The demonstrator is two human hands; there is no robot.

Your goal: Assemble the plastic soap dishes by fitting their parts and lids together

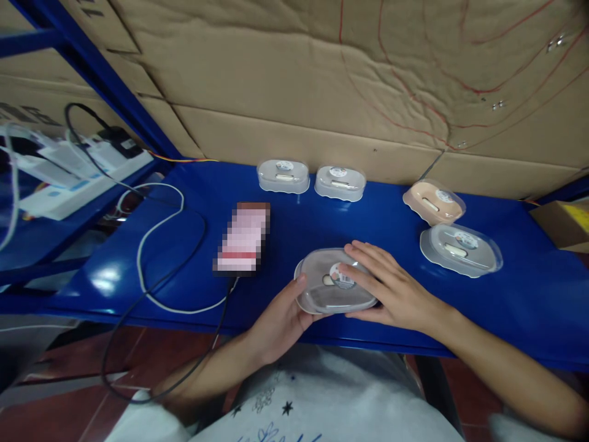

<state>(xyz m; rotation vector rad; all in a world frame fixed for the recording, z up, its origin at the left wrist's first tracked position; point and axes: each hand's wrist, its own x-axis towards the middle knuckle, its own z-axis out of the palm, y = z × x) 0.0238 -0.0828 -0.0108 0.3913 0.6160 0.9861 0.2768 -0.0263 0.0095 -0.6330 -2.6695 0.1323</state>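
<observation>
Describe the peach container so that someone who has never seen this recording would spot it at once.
On the blue table, follow the foot of the cardboard wall toward the right. There the peach container sits just behind a grey container, both under clear covers. Its warm peach body sets it apart from that grey neighbour.
</observation>
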